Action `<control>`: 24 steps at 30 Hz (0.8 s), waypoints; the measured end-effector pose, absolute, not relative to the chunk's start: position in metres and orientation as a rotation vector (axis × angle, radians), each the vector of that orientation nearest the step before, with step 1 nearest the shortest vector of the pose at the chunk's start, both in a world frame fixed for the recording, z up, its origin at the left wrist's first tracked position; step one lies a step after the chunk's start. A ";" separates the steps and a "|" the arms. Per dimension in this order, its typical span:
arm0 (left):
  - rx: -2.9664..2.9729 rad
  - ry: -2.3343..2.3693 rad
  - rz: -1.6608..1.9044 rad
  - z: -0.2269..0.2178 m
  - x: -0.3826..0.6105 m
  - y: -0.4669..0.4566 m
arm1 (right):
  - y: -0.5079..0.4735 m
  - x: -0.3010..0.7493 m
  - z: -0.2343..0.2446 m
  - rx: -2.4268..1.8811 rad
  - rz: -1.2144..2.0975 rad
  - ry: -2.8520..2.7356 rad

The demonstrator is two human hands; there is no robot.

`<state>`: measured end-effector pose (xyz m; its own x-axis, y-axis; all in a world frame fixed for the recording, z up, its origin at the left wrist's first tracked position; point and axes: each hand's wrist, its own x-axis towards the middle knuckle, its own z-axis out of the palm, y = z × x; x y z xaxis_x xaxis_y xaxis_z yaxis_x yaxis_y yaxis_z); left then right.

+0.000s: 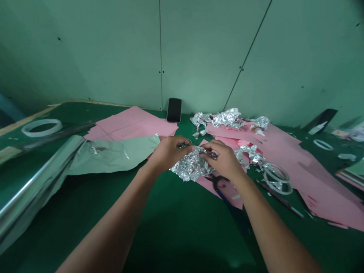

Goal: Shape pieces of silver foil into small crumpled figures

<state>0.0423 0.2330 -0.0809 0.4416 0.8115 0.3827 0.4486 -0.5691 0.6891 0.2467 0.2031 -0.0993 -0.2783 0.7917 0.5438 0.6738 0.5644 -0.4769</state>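
Between my two hands is a crumpled piece of aluminium foil (189, 165), held just above the green table. My left hand (171, 150) grips its left upper side, thumb and fingers closed; a ring shows on one finger. My right hand (221, 156) pinches the foil's upper right side with bent fingers. Beneath my right hand and wrist lie dark-handled pliers or scissors (217, 184), partly hidden, on a pink paper piece (236, 197). To the left, a foil sheet (114, 155) stretches from a foil roll (32, 186), its end close to my left hand.
Pink paper sheets (131, 124) lie at the back left, more pink paper (289, 165) at the right. A phone (174, 110) leans against the wall. Crumpled foil (228, 117) sits behind my hands. Tape rings (42, 128) and a pen (283, 200) lie around.
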 end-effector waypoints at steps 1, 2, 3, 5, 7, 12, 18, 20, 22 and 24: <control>2.179 1.032 0.979 -0.080 0.041 0.231 | 0.202 0.247 -0.097 -1.167 0.100 -2.049; 2.158 1.004 0.984 -0.079 0.041 0.229 | 0.201 0.246 -0.096 -1.166 -0.001 -2.071; 2.137 0.975 0.983 -0.078 0.041 0.227 | 0.200 0.245 -0.094 -1.165 -0.103 -2.088; 2.093 0.943 0.978 -0.076 0.042 0.224 | 0.198 0.241 -0.092 -1.159 -0.292 -2.096; 2.056 0.949 0.968 -0.074 0.043 0.221 | 0.196 0.235 -0.092 -1.169 -0.423 -2.060; 2.129 1.004 1.005 -0.073 0.042 0.219 | 0.193 0.232 -0.087 -1.281 -0.340 -2.020; 2.657 0.831 1.049 -0.069 0.037 0.218 | 0.199 0.264 -0.063 -1.176 0.514 -2.178; 2.741 0.793 1.038 -0.068 0.037 0.217 | 0.202 0.268 -0.056 -1.140 0.664 -2.190; 2.802 0.794 1.016 -0.068 0.038 0.216 | 0.203 0.267 -0.053 -1.096 0.655 -2.240; 2.846 0.826 0.993 -0.070 0.039 0.215 | 0.203 0.263 -0.052 -1.077 0.479 -2.285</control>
<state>0.0394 0.2148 -0.0700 0.6586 0.4862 0.5743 0.4760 -0.8603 0.1825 0.2628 0.2028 -0.0516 -0.5184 0.7861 0.3366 0.5849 0.6131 -0.5310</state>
